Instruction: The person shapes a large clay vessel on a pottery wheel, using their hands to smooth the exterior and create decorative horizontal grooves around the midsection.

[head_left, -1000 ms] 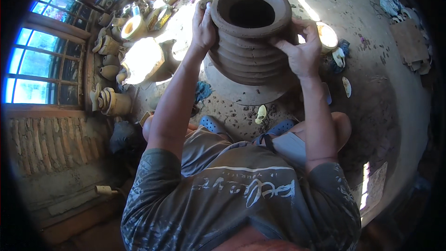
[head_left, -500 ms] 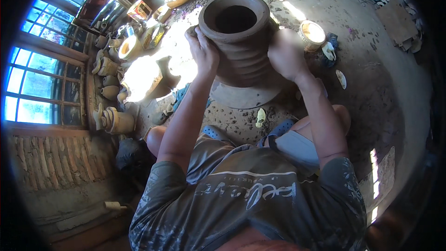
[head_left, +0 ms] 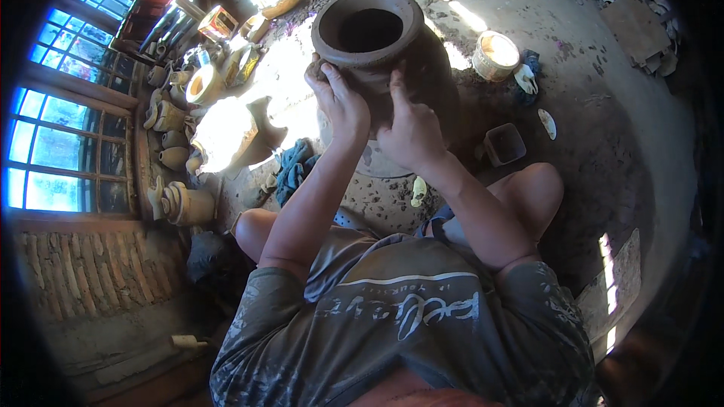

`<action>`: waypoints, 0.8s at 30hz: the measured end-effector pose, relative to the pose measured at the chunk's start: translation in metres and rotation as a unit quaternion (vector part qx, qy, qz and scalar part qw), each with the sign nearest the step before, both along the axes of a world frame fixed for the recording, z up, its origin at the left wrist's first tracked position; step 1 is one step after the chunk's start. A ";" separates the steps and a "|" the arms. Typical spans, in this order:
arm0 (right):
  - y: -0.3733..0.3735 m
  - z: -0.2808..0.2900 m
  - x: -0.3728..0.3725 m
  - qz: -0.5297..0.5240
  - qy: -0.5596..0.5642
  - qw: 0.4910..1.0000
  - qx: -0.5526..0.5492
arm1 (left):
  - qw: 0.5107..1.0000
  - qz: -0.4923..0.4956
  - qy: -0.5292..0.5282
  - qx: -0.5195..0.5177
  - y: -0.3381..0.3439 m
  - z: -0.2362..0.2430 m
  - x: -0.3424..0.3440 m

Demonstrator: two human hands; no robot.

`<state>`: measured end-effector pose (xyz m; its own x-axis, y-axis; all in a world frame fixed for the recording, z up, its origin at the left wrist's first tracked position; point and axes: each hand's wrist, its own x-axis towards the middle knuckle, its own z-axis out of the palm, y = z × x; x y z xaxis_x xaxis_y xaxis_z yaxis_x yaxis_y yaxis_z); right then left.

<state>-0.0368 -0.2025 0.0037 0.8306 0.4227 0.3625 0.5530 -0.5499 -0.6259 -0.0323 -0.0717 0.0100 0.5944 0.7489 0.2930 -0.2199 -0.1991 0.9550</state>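
A large brown clay pot (head_left: 434,79) with a thick flared rim stands in front of me, its dark mouth turned up. It rests on a round, clay-smeared base (head_left: 381,162), mostly hidden behind my hands. My left hand (head_left: 345,105) is bent against the left side of the neck, its fingertips just below the rim. On the near side, my right hand (head_left: 413,134) touches the pot. Its index finger is stretched up to the neck, the thumb stands apart, and the other fingers are curled and partly hidden. No tool shows in either hand.
Right of the pot are a white tub (head_left: 495,56), a clear square container (head_left: 504,143) and a pale oval piece (head_left: 547,124). A teal cloth (head_left: 294,169) lies at left, near several pots (head_left: 188,203) below the windows. Clay crumbs litter the floor before my legs.
My right hand has come from the pot's right side round to its near side, index finger now on the neck. The square container has come into view. My left hand stays at the neck.
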 end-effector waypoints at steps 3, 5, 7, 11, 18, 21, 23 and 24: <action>-0.009 0.005 -0.005 0.076 -0.026 0.997 0.009 | 0.999 -0.032 -0.006 -0.027 0.009 -0.009 -0.005; -0.020 0.012 -0.001 0.083 -0.010 0.995 0.053 | 0.998 -0.049 -0.014 -0.033 0.017 -0.015 -0.006; -0.031 0.020 0.012 0.040 0.063 0.992 0.105 | 0.998 -0.059 -0.021 -0.018 0.025 -0.023 -0.008; -0.031 0.014 0.028 0.036 0.069 0.997 0.025 | 0.996 -0.078 -0.018 -0.026 0.027 -0.024 -0.008; -0.021 0.008 -0.025 0.138 -0.086 0.984 0.068 | 0.964 -0.068 0.097 0.238 0.037 0.006 -0.054; -0.027 0.027 -0.019 0.139 -0.182 0.969 0.093 | 0.954 -0.227 0.154 0.118 0.023 0.018 -0.101; -0.024 0.016 -0.019 0.213 -0.265 0.939 0.050 | 0.918 -0.336 0.192 0.083 0.011 0.021 -0.122; -0.026 0.012 -0.020 0.229 -0.283 0.930 0.040 | 0.899 -0.376 0.206 0.084 0.015 0.010 -0.124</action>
<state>-0.0573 -0.2284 0.0158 0.2360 0.6386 0.7325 0.9715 -0.1392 -0.1916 -0.1566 -0.0566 0.0196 0.9985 0.0552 0.0030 0.0132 -0.2913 0.9565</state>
